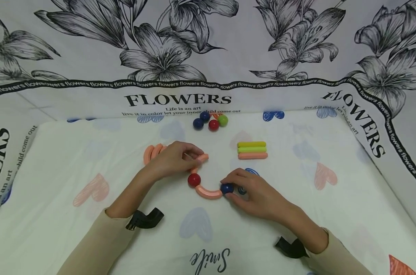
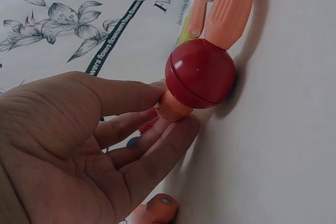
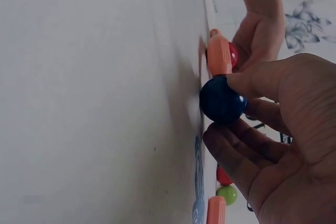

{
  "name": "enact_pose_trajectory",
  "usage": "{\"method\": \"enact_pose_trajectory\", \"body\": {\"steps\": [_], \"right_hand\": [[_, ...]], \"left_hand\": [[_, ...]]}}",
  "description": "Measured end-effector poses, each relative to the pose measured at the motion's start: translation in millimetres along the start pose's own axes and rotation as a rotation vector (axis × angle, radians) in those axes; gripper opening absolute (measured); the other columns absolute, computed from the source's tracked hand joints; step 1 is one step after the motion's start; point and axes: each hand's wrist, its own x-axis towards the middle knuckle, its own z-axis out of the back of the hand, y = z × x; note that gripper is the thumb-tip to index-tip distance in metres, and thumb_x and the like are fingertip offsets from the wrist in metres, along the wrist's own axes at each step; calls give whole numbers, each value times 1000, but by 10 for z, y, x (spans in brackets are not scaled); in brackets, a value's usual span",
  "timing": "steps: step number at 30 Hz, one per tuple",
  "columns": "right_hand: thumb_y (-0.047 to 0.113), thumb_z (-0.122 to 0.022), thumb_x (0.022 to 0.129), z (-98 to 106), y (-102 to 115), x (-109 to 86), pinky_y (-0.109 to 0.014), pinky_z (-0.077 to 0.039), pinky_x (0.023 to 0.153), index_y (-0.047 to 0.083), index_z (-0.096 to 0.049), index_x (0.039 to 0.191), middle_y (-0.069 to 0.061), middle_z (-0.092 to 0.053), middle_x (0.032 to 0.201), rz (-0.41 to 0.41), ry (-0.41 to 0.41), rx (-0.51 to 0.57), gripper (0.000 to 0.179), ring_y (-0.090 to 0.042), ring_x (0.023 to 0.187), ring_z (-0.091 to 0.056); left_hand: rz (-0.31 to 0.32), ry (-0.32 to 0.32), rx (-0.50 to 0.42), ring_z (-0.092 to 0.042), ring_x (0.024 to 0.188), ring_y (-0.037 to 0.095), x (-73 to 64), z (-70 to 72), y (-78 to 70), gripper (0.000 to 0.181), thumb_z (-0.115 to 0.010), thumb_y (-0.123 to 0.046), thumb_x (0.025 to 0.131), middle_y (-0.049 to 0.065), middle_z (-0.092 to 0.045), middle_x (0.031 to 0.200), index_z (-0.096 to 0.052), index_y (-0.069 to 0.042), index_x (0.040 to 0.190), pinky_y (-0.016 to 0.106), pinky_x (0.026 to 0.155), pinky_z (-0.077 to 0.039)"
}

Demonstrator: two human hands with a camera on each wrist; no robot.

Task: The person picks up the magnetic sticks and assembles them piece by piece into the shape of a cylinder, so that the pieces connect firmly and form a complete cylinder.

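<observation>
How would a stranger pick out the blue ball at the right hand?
On the white heart-patterned cloth, follow the curved orange piece from the red ball beside the left hand to its other end. There the right hand pinches the blue ball. The other two blue balls lie farther off, touched by neither hand.

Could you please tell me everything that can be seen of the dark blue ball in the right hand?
The dark blue ball is round, smooth and glossy, with small highlights, and looks like plastic or painted metal. The thumb and fingers of the right hand pinch it, partly hiding it. It sits at the right end of a curved orange stick, appearing to touch its tip; whether they are fastened cannot be told. It is low over the white cloth, possibly resting on it.
</observation>
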Motion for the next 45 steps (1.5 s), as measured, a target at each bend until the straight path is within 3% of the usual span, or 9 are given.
{"method": "enact_pose_trajectory", "body": {"steps": [12,22,26,38,45], "right_hand": [[20,-77,98,31,8,-6,-32,-58,99,21,-73,125,12,-69,123,-7,4,11,27,-2,111,-63],[20,-76,98,-2,-24,-37,-33,-59,98,20,-72,128,10,-70,124,-23,-9,-9,30,-4,109,-66],[19,-74,100,-15,-39,-9,-29,-61,96,16,-66,133,6,-71,128,-18,-15,40,34,-5,108,-70],[18,-75,100,14,-10,31,-33,-60,97,20,-71,126,8,-70,124,3,-39,3,27,-4,108,-67],[16,-75,99,116,-14,118,-32,-61,97,14,-70,129,3,-71,124,-16,-34,64,30,-9,112,-71]], "left_hand": [[-17,19,-7,-72,93,13,9,19,1,33,-76,-28,98,3,-80,101,-75,-13,128,27,87,-53],[-6,-11,-43,-73,98,15,-51,-89,46,39,-74,-24,98,5,-79,116,-71,-10,134,27,88,-56],[20,-60,1,-71,97,15,-120,-101,52,39,-73,-24,97,4,-77,119,-71,-12,135,27,83,-55],[62,-79,24,-67,80,13,-223,-115,53,37,-73,-28,99,3,-79,88,-72,-12,133,28,74,-50],[59,-73,13,-67,81,14,-244,-105,39,38,-73,-23,98,5,-79,100,-71,-11,134,29,72,-50]]}}
